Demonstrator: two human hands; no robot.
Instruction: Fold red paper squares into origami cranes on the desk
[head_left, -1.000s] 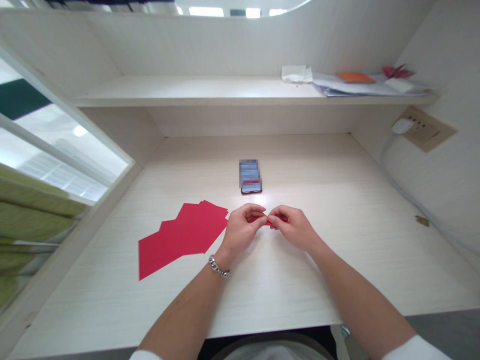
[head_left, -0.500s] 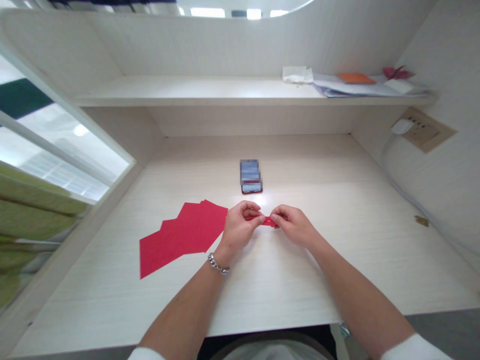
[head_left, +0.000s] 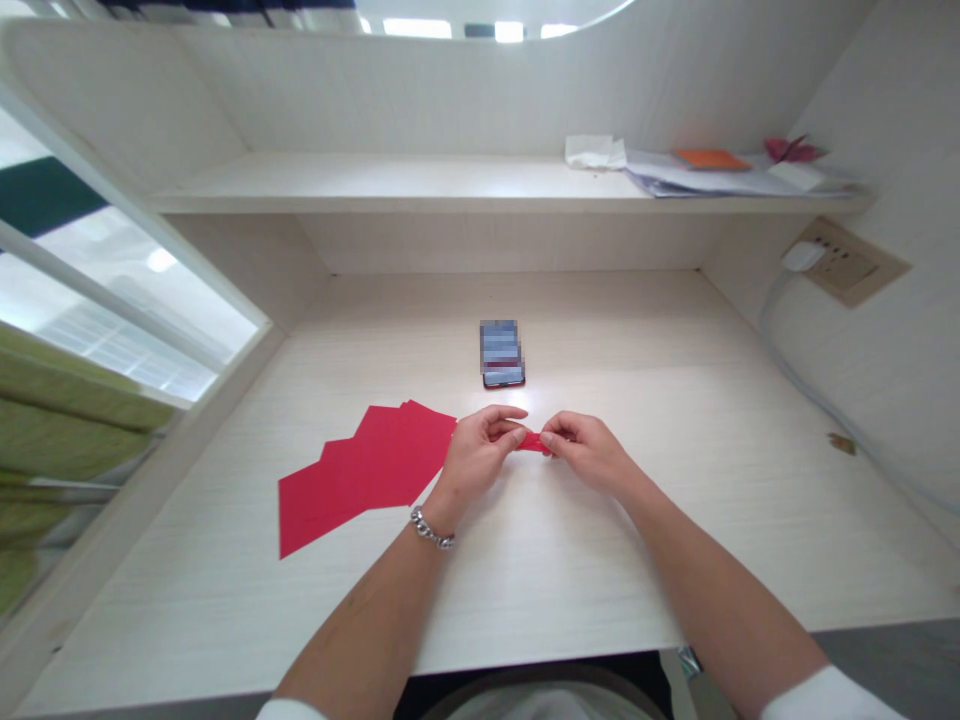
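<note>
The red strip (head_left: 532, 442) is small, thin and bright. It looks like paper, but any folds are too tiny to make out. It goes from side to side, almost level, with its right end dipping just a little. The left hand (head_left: 480, 452) pinches one end, and the right hand (head_left: 589, 447) pinches the other. Only the middle bit peeks out between the thumbs, because fingers cover both ends. It is over the pale desk (head_left: 540, 570), but whether it touches the desk is hard to tell.
</note>
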